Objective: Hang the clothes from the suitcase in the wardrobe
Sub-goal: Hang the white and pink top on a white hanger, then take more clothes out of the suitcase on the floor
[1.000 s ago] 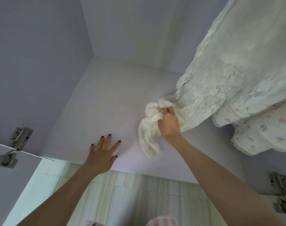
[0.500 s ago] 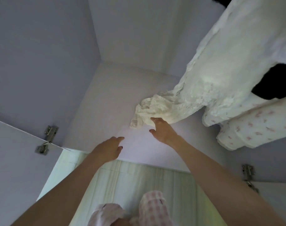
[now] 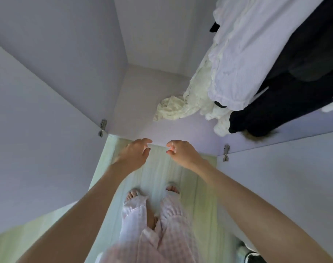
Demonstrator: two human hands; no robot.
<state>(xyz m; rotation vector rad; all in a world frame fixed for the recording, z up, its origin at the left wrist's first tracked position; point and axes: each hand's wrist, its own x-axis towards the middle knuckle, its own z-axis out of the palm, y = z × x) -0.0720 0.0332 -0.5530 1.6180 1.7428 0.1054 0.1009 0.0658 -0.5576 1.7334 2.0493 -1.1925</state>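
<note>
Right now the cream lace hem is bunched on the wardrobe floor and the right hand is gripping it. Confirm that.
Not quite. The cream lace hem is bunched on the wardrobe floor, but the right hand is not gripping it. The head view shows that hand apart from the fabric, near the wardrobe's front edge, fingers loosely curled and holding nothing. The left hand is also empty.

Both arms outstretched; left hand [image 3: 135,155], right hand [image 3: 181,151] loosely curled, empty, near each other.

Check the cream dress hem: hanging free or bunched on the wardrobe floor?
Bunched on the floor. The cream dress trails into a crumpled heap on the wardrobe floor; neither the left hand nor the right hand holds it.
</note>
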